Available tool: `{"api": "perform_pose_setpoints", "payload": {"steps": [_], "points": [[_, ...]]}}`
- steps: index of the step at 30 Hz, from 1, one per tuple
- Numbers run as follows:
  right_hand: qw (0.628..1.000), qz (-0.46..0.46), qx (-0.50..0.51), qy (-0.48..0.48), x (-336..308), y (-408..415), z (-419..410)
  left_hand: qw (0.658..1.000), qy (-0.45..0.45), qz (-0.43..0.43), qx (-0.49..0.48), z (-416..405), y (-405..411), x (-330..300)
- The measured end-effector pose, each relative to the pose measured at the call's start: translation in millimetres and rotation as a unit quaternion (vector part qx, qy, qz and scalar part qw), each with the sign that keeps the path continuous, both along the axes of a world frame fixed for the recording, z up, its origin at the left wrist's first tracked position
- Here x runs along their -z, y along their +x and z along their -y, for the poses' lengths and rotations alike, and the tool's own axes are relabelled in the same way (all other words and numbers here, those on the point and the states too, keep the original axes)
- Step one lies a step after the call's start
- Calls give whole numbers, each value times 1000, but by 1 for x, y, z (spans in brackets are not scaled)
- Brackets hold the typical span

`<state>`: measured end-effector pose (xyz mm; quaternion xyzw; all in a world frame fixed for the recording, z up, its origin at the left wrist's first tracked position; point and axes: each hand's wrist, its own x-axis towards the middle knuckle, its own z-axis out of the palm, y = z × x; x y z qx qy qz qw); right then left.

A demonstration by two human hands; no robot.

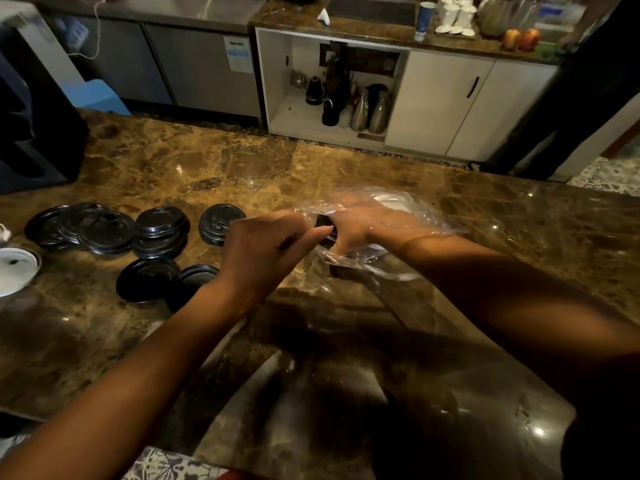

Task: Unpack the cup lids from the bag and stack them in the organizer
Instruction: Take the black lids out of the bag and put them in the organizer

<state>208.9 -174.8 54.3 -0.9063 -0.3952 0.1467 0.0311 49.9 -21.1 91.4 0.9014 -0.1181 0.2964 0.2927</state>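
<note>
— At mid-frame, what are the hands doing?
— Left hand (266, 247) pinches the mouth of the clear plastic bag (391, 220); right hand (360, 225) is inside it, fingers curled round a black lid (325, 225).
— And the other lids?
— Black lids (152, 233) lie loose at centre left on the marble counter (519, 216), a white lid (15, 270) at the left edge.

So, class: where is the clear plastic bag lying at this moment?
In the head view, the clear plastic bag lies on the marble counter, right of centre, around the right hand, right of the loose black lids.
</note>
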Motion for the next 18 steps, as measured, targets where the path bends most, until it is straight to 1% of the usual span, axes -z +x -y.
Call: {"api": "perform_pose_setpoints", "payload": {"steps": [3, 5, 7, 10, 12, 14, 15, 16, 18], "points": [[1000, 4, 4, -13, -5, 4, 2, 1000, 15, 7, 2, -1, 0, 1], [998, -60, 24, -22, -5, 3, 3, 1000, 19, -5, -4, -1, -1, 3], [995, -84, 28, -40, -7, 1, 4, 999, 19, -28, -9, 0, -1, 3], [999, -23, 10, -33, -15, -1, 1, 999, 11, -46, -22, 1, 0, 1], [999, -31, 34, -12, -23, -1, -1, 999, 0, -40, -29, 4, 2, 0], [997, -46, 55, -13, -31, -2, -3, 999, -11, -24, -36, 5, 4, 0], [998, -34, 61, -7, -34, -3, -3, 999, -20, -19, -38, 6, 5, 0], [998, 5, 62, 2, -35, -6, -3, 999, -32, -16, -35, 6, 5, 0], [991, 112, 63, 22, -37, -13, -3, 998, -53, -14, -20, 7, 5, 0]]}}
